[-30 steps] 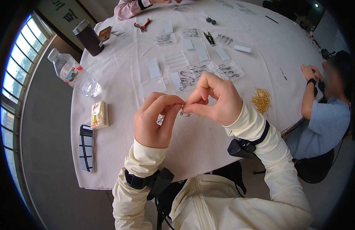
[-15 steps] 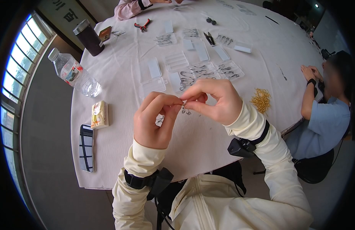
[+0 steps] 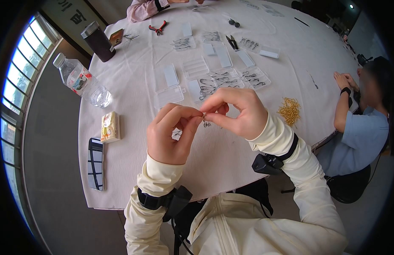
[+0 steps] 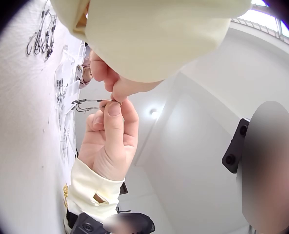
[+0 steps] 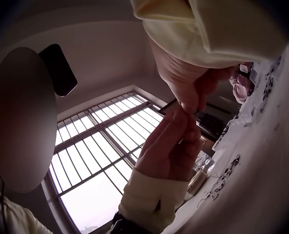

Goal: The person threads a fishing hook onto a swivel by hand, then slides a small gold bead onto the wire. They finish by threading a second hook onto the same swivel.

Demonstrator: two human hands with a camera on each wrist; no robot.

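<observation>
In the head view the left hand [image 3: 170, 134] and the right hand [image 3: 241, 114] meet fingertip to fingertip above the cloth. Both pinch a small piece of dark fishing-hook rig [image 3: 206, 124], whose hooks hang below the fingers. The left wrist view shows the hooks [image 4: 81, 105] on short dark lines, running out from a tiny gold-coloured ring between the thumbs and fingertips. More hook rigs [image 4: 42, 41] lie on the cloth there, partly hidden by the left hand in the head view. Behind the hands are clear boxes with rigs [image 3: 207, 87].
A pile of gold pieces [image 3: 289, 111] lies right of the right hand. At left are a phone [image 3: 96, 164], a tissue pack [image 3: 110, 127], a water bottle [image 3: 84, 83] and a dark flask [image 3: 98, 41]. Red-handled pliers [image 3: 158, 28] lie farther back. Another person [image 3: 362, 110] sits at right.
The right hand's raised, bent index finger has come down beside its thumb at the pinch point. The hooks now hang more visibly under the fingertips. The left hand has barely moved.
</observation>
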